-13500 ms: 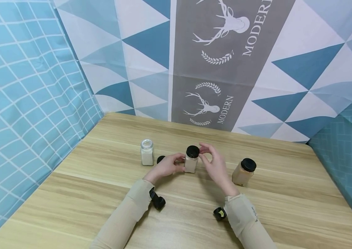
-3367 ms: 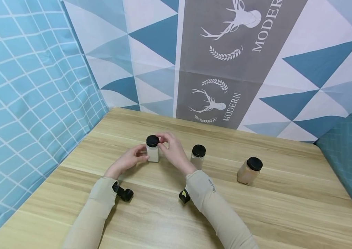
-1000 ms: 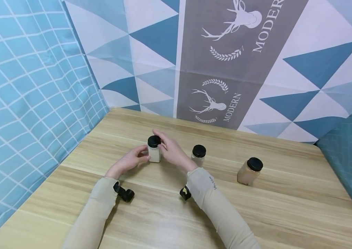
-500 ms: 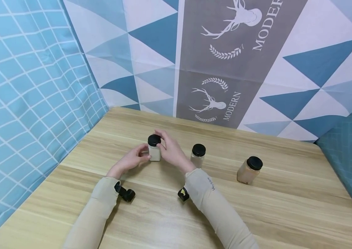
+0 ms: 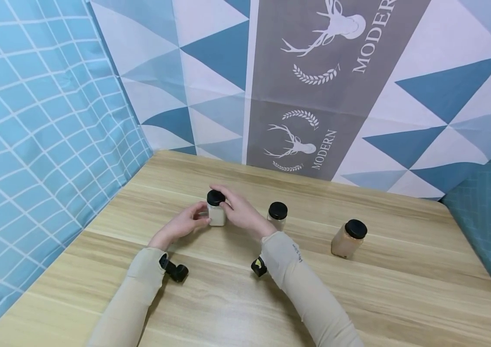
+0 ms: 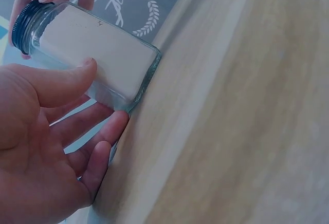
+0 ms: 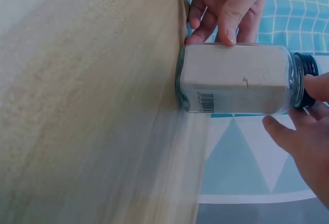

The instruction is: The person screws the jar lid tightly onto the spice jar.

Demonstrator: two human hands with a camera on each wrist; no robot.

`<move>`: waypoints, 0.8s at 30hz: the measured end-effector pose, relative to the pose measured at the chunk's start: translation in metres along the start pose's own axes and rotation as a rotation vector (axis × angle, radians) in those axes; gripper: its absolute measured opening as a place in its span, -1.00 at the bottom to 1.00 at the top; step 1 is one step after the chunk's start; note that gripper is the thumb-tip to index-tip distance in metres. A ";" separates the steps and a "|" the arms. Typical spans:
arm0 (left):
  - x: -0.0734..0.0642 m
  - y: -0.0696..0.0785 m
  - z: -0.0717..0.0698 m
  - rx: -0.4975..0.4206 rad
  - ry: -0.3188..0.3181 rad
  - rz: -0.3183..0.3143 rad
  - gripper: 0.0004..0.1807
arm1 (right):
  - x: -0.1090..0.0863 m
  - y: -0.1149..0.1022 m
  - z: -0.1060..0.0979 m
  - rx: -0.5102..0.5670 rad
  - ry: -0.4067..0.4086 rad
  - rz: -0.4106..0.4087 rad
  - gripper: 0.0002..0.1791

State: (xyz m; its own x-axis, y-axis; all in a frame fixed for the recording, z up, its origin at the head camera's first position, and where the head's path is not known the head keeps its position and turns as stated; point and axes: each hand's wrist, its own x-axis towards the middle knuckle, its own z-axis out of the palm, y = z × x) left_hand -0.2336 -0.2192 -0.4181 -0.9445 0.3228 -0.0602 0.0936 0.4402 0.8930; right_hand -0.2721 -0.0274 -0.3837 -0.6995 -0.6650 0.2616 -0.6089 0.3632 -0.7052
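Note:
A square glass jar (image 5: 217,216) of pale powder stands upright on the table, left of the middle in the head view. Its black lid (image 5: 216,197) sits on the mouth. My left hand (image 5: 183,223) holds the jar body from the left; in the left wrist view the thumb lies along the glass (image 6: 103,44), with fingers beneath. From the right, my right hand (image 5: 242,212) grips the lid's rim between thumb and fingers. The right wrist view shows a barcode low on the jar (image 7: 241,72). Whether the lid is tight, I cannot tell.
Just right of my right hand is a second lidded jar (image 5: 277,219), its lower part hidden by the wrist. Further right stands a third lidded jar (image 5: 344,243) with orange-brown contents. The wooden table (image 5: 211,299) meets patterned cloth walls at the back and sides.
Earlier both hands were at the middle jar, and the left jar stood uncovered, a black lid near it. Now that jar wears its lid. Lately the right fingers have shifted round the lid.

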 end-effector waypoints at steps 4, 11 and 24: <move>-0.004 0.013 0.002 0.007 0.000 -0.001 -0.47 | -0.001 0.000 0.002 0.002 0.051 0.043 -0.48; 0.011 -0.006 0.003 0.027 0.010 0.022 -0.44 | -0.003 -0.002 0.007 -0.050 0.172 0.020 -0.58; 0.008 -0.004 -0.008 0.092 -0.023 -0.018 -0.26 | -0.031 -0.005 -0.005 -0.075 0.090 0.004 -0.33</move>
State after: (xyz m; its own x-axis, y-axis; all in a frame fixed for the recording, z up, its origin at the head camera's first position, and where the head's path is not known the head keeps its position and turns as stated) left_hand -0.2439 -0.2254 -0.4190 -0.9390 0.3329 -0.0866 0.1066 0.5211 0.8468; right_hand -0.2490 -0.0052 -0.3855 -0.7311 -0.6030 0.3193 -0.6295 0.4157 -0.6564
